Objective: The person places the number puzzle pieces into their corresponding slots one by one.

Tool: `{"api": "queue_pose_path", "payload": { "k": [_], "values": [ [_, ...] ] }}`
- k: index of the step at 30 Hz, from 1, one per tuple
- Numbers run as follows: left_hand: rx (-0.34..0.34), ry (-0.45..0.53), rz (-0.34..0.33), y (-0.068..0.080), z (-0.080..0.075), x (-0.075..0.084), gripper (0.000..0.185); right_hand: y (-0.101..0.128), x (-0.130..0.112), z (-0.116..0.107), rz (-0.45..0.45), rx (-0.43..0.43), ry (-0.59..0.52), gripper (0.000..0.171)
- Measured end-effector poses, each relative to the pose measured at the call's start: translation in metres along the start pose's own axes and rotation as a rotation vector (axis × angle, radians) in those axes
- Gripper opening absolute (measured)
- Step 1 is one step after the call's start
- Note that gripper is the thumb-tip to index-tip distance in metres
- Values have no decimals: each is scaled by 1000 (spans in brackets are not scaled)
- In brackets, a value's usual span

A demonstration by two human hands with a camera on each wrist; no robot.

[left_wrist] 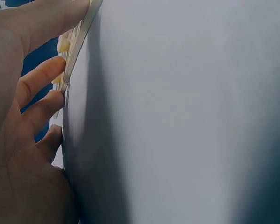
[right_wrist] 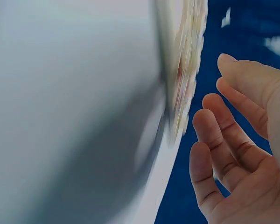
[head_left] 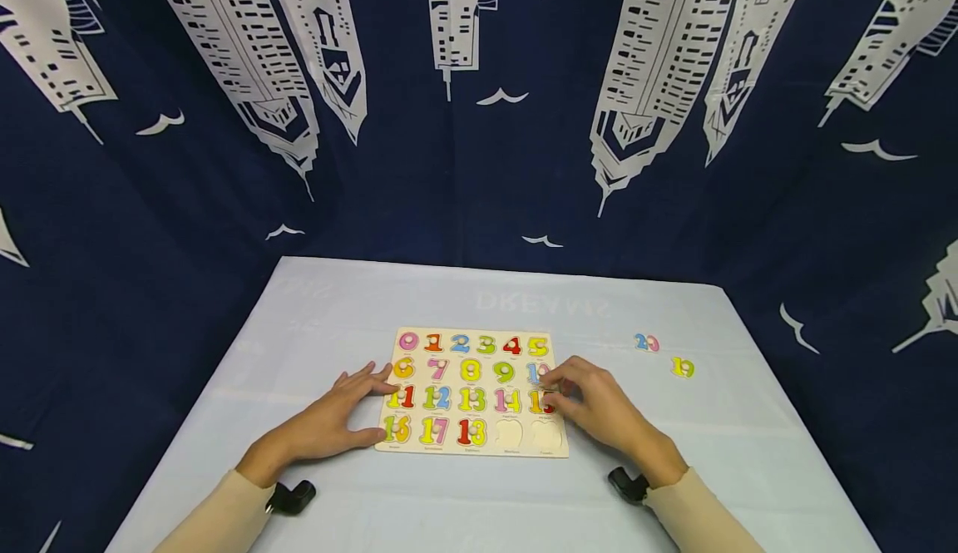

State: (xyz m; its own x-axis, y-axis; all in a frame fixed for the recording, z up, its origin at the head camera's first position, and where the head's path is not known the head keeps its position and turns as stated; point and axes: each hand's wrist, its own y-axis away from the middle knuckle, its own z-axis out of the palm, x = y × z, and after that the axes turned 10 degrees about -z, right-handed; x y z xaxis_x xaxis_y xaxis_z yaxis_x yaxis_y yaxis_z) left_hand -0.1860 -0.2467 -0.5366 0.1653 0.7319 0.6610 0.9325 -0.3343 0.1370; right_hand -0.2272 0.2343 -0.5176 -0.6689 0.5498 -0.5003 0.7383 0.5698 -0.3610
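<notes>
Left hand (head_left: pixel 329 424) flat against puzzle board (head_left: pixel 473 393); right hand (head_left: pixel 599 407) fingers loose, seemingly empty; pieces (head_left: pixel 647 343) apart.

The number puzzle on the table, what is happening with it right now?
A person works on a wooden number puzzle board on a pale table. The left hand rests flat against the board's left edge, steadying it. The right hand is at the right edge, fingers by the 15 piece. Two slots in the bottom row are empty; the 20 piece and the 19 piece lie loose to the right.

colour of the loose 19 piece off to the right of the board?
Yellow, with a pink outline. The 19 piece shows best in the head view.
</notes>
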Motion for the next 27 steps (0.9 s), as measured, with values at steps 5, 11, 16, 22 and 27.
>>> {"api": "queue_pose_path", "payload": {
  "k": [5,11,16,22,27],
  "values": [
    [-4,5,-33,4,1,-1,64,24,43,-39,74,128,160,28],
    [2,-2,-28,4,1,-2,62,52,90,-86,221,214,263,33],
    [-3,8,-18,4,-1,1,62,68,120,-109,369,162,280,39],
    [2,1,-13,3,-2,4,62,77,136,-120,481,106,268,36],
    [-2,5,-27,3,-3,5,62,79,141,-120,516,109,248,21]
  ]
}}
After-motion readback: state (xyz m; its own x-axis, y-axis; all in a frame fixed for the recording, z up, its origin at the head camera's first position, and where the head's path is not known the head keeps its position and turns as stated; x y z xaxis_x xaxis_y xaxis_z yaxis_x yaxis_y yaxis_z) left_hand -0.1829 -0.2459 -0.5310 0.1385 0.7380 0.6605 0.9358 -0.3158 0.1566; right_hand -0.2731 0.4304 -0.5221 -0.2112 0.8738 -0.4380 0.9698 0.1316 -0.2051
